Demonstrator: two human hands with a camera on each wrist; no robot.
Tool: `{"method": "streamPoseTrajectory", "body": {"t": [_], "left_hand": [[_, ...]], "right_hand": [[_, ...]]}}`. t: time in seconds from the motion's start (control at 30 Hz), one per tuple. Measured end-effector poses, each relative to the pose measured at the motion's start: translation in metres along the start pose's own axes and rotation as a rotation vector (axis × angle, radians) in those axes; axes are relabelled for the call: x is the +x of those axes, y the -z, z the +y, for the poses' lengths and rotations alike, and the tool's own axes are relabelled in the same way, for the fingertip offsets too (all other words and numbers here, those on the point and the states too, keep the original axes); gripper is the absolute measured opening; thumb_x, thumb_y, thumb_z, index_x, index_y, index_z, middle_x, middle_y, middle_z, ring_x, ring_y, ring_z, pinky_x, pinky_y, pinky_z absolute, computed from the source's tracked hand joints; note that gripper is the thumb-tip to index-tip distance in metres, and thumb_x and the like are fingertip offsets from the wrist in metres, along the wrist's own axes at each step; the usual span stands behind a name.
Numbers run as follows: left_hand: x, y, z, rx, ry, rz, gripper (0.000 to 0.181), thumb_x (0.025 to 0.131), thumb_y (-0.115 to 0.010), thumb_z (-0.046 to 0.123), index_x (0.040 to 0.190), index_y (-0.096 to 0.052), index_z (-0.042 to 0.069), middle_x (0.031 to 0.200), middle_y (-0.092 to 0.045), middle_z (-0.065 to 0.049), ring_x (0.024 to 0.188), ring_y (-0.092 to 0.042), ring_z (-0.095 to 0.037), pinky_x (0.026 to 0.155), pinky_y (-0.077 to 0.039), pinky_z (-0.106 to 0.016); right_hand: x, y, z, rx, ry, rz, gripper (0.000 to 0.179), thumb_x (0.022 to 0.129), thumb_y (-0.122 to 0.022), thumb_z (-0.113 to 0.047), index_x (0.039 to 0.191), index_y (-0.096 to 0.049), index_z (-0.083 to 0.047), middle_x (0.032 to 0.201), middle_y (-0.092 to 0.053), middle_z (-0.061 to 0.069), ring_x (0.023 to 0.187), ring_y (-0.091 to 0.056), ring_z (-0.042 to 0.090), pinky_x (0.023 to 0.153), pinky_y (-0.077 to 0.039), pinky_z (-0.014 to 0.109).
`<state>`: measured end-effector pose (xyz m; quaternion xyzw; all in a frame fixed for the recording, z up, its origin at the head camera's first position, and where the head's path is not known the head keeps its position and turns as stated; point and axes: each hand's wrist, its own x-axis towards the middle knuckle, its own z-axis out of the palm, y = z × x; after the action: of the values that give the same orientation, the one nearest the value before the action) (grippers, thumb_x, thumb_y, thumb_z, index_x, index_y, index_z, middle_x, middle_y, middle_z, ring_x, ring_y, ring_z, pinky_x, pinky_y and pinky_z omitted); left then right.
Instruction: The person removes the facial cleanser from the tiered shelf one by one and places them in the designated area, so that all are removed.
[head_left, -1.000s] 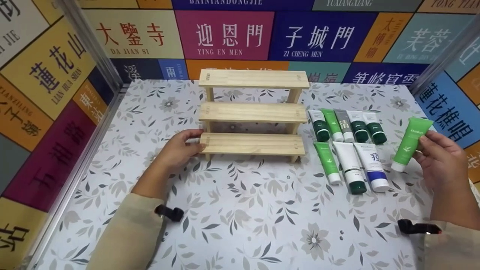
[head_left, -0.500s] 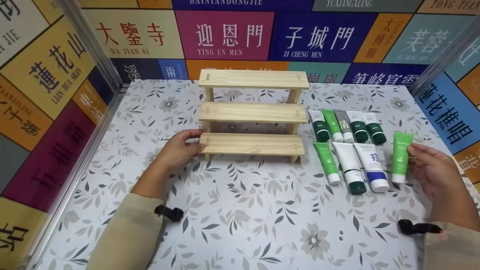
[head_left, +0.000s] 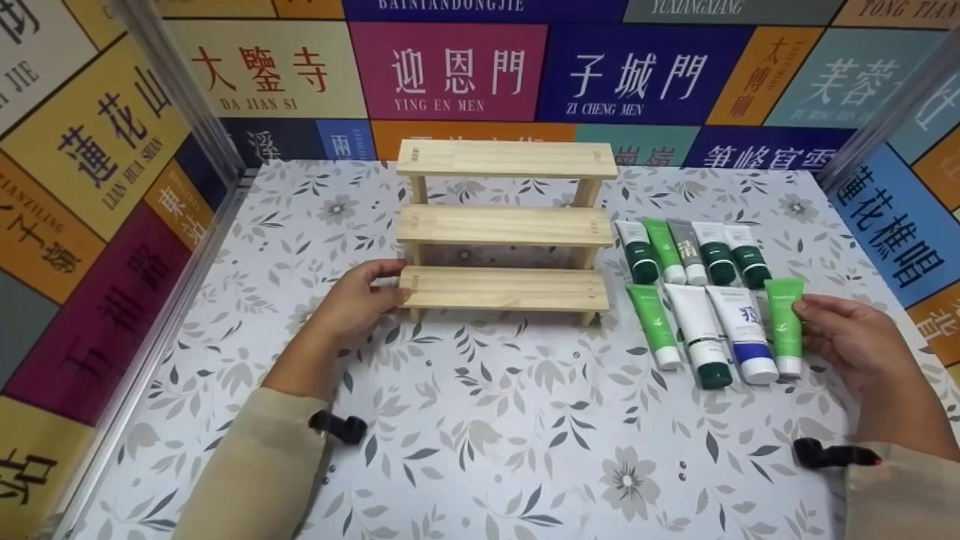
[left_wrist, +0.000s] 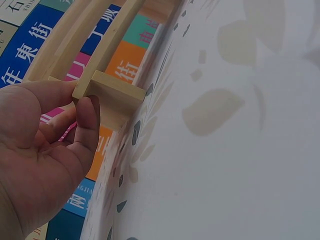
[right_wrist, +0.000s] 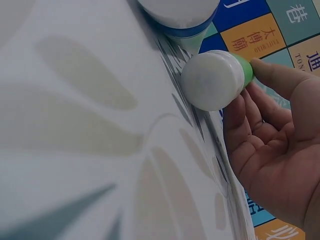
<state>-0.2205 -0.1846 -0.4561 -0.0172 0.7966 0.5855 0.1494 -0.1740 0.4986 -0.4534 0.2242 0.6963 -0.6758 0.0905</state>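
A three-tier wooden display stand (head_left: 506, 225) stands mid-table with bare shelves. My left hand (head_left: 367, 296) pinches the left end of its lowest shelf between thumb and fingers, which the left wrist view shows close up on the shelf corner (left_wrist: 85, 87). In my right hand (head_left: 855, 334) a green squeeze tube (head_left: 785, 326) with a white cap is pinched along its right side. It lies beside a white tube with a blue band (head_left: 742, 330), at the right end of the front row. From the right wrist, the white cap (right_wrist: 212, 80) faces the camera.
Left of it in the front row lie a white tube with a dark green cap (head_left: 697, 330) and another green tube (head_left: 654, 326). A back row of several tubes (head_left: 690, 251) lies behind. Printed panels (head_left: 450, 71) wall the table's back and sides.
My right hand has brought the green tube left and toward me, from apart on the right to beside the blue-banded tube, turning it more in line. My left hand stays on the stand.
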Motion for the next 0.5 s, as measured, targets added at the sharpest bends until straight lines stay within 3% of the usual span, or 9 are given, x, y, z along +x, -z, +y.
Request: {"method": "streamPoseTrajectory", "body": {"t": [0.27, 0.5], "left_hand": [[0.0002, 0.0004, -0.0007, -0.003, -0.006, 0.001, 0.059, 0.1, -0.071, 0.014, 0.156, -0.052, 0.008, 0.161, -0.052, -0.01, 0.123, -0.067, -0.026, 0.085, -0.062, -0.028], [0.0006, -0.0005, -0.0008, -0.017, -0.019, -0.002, 0.059, 0.1, -0.07, 0.011, 0.156, -0.051, 0.004, 0.162, -0.051, -0.014, 0.129, -0.065, -0.03, 0.09, -0.062, -0.027]], "right_hand": [[0.0061, 0.0028, 0.0015, -0.228, -0.066, 0.05, 0.047, 0.086, -0.089, -0.044, 0.128, -0.074, -0.032, 0.098, -0.072, -0.028, 0.091, -0.069, 0.0, 0.079, -0.062, 0.022], [0.0065, 0.0015, 0.0024, -0.347, -0.05, 0.072, 0.048, 0.09, -0.083, -0.049, 0.133, -0.07, -0.032, 0.094, -0.069, -0.031, 0.09, -0.07, -0.002, 0.08, -0.063, 0.022]]}}
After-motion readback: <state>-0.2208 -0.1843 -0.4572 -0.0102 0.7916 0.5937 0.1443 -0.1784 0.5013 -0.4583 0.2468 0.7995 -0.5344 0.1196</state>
